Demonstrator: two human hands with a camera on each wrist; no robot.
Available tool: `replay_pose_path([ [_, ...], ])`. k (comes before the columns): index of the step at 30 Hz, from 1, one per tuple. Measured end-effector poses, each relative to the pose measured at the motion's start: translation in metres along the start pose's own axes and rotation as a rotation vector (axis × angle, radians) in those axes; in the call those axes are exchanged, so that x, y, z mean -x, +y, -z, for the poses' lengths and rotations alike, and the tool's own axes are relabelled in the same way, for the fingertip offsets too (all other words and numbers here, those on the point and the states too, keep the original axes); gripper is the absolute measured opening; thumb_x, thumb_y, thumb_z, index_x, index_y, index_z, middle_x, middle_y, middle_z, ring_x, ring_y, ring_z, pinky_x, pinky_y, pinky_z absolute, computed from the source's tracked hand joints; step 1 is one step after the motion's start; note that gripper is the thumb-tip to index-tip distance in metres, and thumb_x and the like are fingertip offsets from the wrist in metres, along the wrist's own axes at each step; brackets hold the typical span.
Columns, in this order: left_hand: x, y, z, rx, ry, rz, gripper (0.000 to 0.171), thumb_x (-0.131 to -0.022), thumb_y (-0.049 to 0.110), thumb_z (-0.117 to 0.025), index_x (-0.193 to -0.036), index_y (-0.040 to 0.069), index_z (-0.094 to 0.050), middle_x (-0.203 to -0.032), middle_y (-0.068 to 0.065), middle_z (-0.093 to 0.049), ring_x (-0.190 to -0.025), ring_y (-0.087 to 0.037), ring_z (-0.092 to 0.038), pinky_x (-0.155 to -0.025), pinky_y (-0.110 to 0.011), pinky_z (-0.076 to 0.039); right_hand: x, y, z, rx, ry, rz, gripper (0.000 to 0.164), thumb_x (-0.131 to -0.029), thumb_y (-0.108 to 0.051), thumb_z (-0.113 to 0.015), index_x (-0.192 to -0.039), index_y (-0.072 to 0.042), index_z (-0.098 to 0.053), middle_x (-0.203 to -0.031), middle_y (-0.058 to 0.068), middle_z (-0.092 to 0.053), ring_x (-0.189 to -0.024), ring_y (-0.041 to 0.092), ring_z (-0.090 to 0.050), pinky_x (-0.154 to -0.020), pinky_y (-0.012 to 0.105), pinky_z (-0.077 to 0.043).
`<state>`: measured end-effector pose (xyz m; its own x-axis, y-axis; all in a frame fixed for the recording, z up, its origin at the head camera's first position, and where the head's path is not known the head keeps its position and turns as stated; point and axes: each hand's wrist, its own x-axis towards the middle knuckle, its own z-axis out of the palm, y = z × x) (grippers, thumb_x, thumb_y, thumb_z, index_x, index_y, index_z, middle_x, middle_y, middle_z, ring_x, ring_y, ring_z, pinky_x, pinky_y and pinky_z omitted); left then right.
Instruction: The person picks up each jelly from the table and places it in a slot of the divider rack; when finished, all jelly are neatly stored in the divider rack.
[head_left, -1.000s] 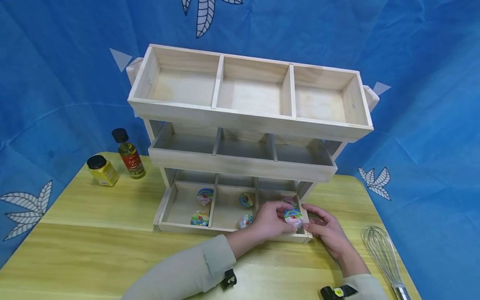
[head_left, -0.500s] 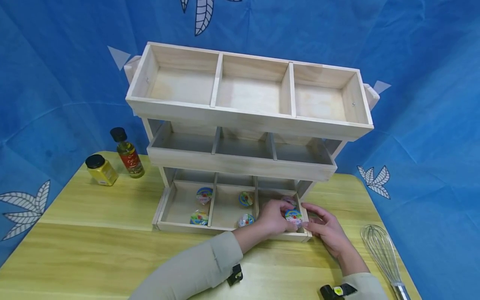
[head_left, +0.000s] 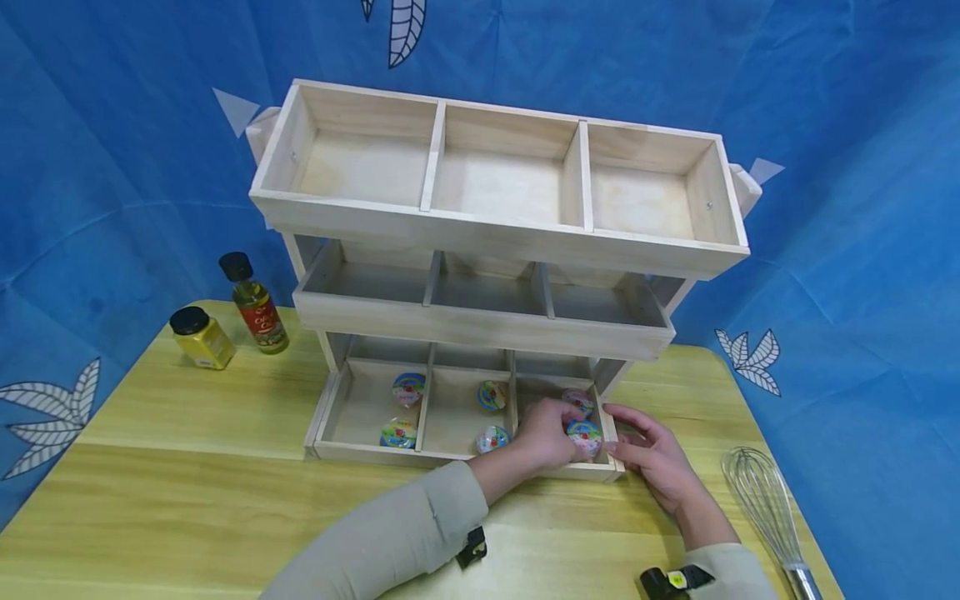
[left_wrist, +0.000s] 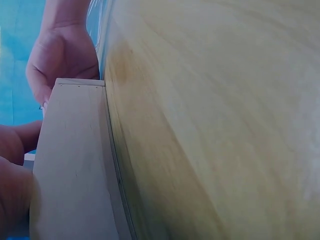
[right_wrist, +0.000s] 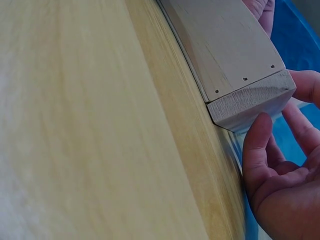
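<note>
In the head view my left hand (head_left: 551,437) reaches into the right compartment of the wooden rack's bottom tier (head_left: 375,454). Its thumb and fingers hold a small jelly cup (head_left: 583,438) with a blue and pink lid, low in the compartment. Just behind that cup lies a pinkish jelly cup (head_left: 578,403). My right hand (head_left: 656,458) is at the tier's right end, relaxed fingers touching the side wall. The right wrist view shows the fingers around the wooden corner (right_wrist: 255,102), holding nothing loose. In the left wrist view the front board (left_wrist: 75,160) hides the cup.
Two jelly cups lie in the left compartment, and two in the middle one, including one near its front (head_left: 492,438). Overhead are the middle tier (head_left: 480,321) and top tier (head_left: 495,225). A whisk (head_left: 772,508) lies right; an oil bottle (head_left: 260,308) and yellow jar (head_left: 202,337) stand left.
My left hand has lowered the jelly cup and shifted it slightly left within the compartment. More of the pinkish cup behind now shows. My right hand has stayed at the tier's end.
</note>
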<state>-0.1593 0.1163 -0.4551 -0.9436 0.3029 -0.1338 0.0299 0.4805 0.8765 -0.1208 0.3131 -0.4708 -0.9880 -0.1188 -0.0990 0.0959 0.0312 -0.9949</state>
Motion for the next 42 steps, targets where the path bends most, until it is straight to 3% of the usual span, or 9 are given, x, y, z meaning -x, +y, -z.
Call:
replay_pose_path([
  [8,-0.002,0.003,0.003,-0.036,-0.059,0.04,0.048,-0.062,0.008,-0.094,-0.106,0.016,-0.076,-0.089,0.009,-0.065,-0.088,-0.012,-0.056,-0.082,-0.027,-0.048,-0.001,0.0,0.001,0.02,0.006,0.007,0.057,-0.088,0.004,-0.07,-0.14,0.009,-0.047,-0.128,0.002,-0.055,-0.095,0.018,-0.061,-0.07,0.025,-0.055],
  [14,-0.004,0.001,0.003,-0.016,-0.101,0.013,0.043,-0.063,0.004,-0.092,-0.103,0.014,-0.076,-0.085,0.009,-0.064,-0.08,-0.008,-0.057,-0.075,-0.023,-0.049,-0.001,0.0,0.001,0.035,0.009,0.001,0.057,-0.089,0.003,-0.07,-0.141,0.009,-0.047,-0.129,0.002,-0.055,-0.095,0.02,-0.06,-0.07,0.025,-0.055],
  [24,-0.004,-0.001,0.004,0.002,-0.149,-0.001,0.042,-0.065,-0.001,-0.087,-0.103,0.013,-0.075,-0.086,0.009,-0.064,-0.081,-0.007,-0.058,-0.078,-0.023,-0.049,0.0,0.0,0.0,0.051,0.019,-0.018,0.059,-0.088,0.003,-0.07,-0.142,0.008,-0.046,-0.134,0.009,-0.049,-0.098,0.018,-0.061,-0.076,0.028,-0.056],
  [30,0.0,0.005,0.013,-0.012,-0.151,-0.024,0.049,-0.066,0.004,-0.089,-0.112,0.009,-0.072,-0.096,0.002,-0.068,-0.087,-0.011,-0.06,-0.082,-0.026,-0.049,-0.001,0.001,0.0,0.046,0.023,-0.011,0.059,-0.087,0.004,-0.071,-0.141,0.009,-0.046,-0.133,0.012,-0.049,-0.1,0.019,-0.062,-0.079,0.029,-0.056],
  [35,0.005,0.007,0.022,0.04,-0.155,-0.054,0.059,-0.065,0.004,-0.09,-0.12,0.004,-0.069,-0.105,-0.004,-0.069,-0.091,-0.013,-0.061,-0.083,-0.025,-0.051,-0.001,0.001,-0.001,0.041,0.018,0.001,0.059,-0.087,0.005,-0.07,-0.141,0.009,-0.046,-0.132,0.015,-0.049,-0.102,0.021,-0.063,-0.078,0.029,-0.057],
  [42,0.014,0.011,0.032,0.168,-0.177,-0.099,0.057,-0.068,0.0,-0.089,-0.12,0.001,-0.068,-0.108,-0.007,-0.068,-0.095,-0.021,-0.065,-0.078,-0.022,-0.052,0.001,-0.001,-0.002,0.044,0.02,-0.001,0.059,-0.088,0.004,-0.07,-0.141,0.009,-0.046,-0.131,0.012,-0.051,-0.101,0.02,-0.063,-0.077,0.028,-0.057],
])
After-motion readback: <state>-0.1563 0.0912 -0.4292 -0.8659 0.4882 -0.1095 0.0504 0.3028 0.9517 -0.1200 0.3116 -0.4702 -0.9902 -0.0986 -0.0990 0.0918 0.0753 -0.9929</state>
